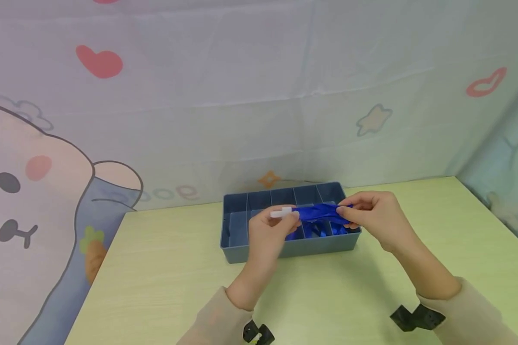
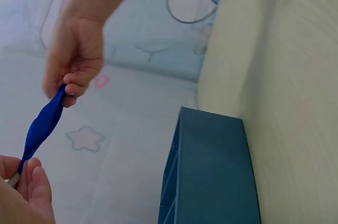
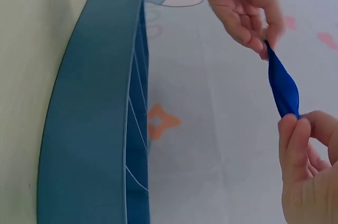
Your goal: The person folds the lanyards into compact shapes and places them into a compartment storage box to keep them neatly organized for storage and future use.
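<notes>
A shiny blue ribbon [image 1: 317, 212] is stretched between both hands, above a blue-grey divided box [image 1: 237, 253]. At its left end my left hand [image 1: 267, 235] pinches it between thumb and fingers, beside a small white piece [image 1: 280, 212] that sticks out past the thumb. My right hand [image 1: 377, 218] pinches the other end. The left wrist view shows the ribbon [image 2: 45, 123] slanting from the left hand [image 2: 26, 195] up to the right hand [image 2: 76, 63]. In the right wrist view the ribbon [image 3: 283, 87] looks gathered at both ends and wider in the middle.
More blue ribbon [image 1: 319, 230] lies in compartments at the box's front right. The box stands on a pale yellow-green table [image 1: 177, 273], close to a printed cloth backdrop [image 1: 250, 120]. Both wrists carry black devices, such as the one on the right sleeve [image 1: 418, 317].
</notes>
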